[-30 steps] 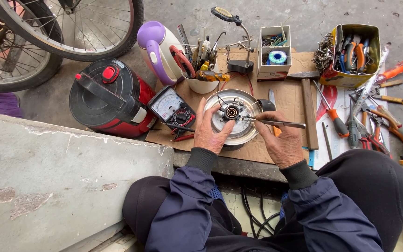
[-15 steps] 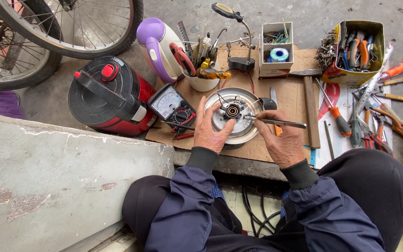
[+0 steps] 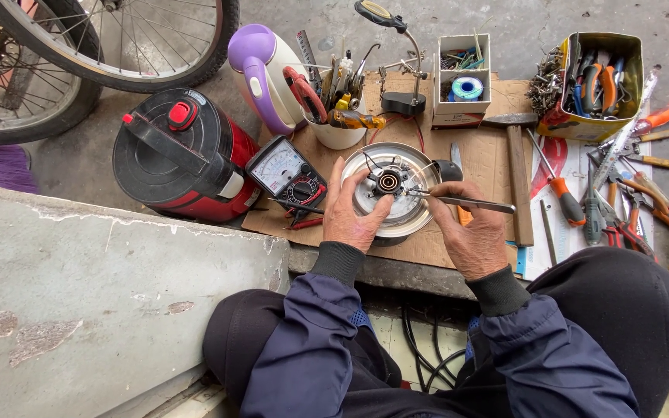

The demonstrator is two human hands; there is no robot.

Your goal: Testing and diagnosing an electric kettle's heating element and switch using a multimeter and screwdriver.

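Right hand: the right hand (image 3: 470, 236) pinches a pair of metal tweezers (image 3: 466, 203), grip closed on the shaft, tips pointing at the centre of the upturned kettle base (image 3: 391, 193).
Left hand: the left hand (image 3: 348, 217) lies against the left rim of the kettle base, fingers spread flat and steadying it, grip open and curled round nothing.
Kettle base: a round steel underside with a dark ring connector and thin wires at its middle, resting on a sheet of brown cardboard (image 3: 482, 155) between the two hands.
Left of the kettle base: an analogue multimeter (image 3: 284, 172) with red and black leads just beside it, then a red rice cooker with a black lid (image 3: 176, 155).
Behind the kettle base: a white cup of hand tools (image 3: 337, 128), a purple and white kettle body (image 3: 261, 73), a magnifier stand (image 3: 396, 54) and a small box holding a blue solder reel (image 3: 462, 81).
Right of the kettle base: a hammer (image 3: 514, 174), a red-handled screwdriver (image 3: 560, 190), loose pliers, and a yellow tin of tools (image 3: 598, 77) farther back.
Far left of the kettle base: bicycle wheels (image 3: 79, 54) on the concrete floor.
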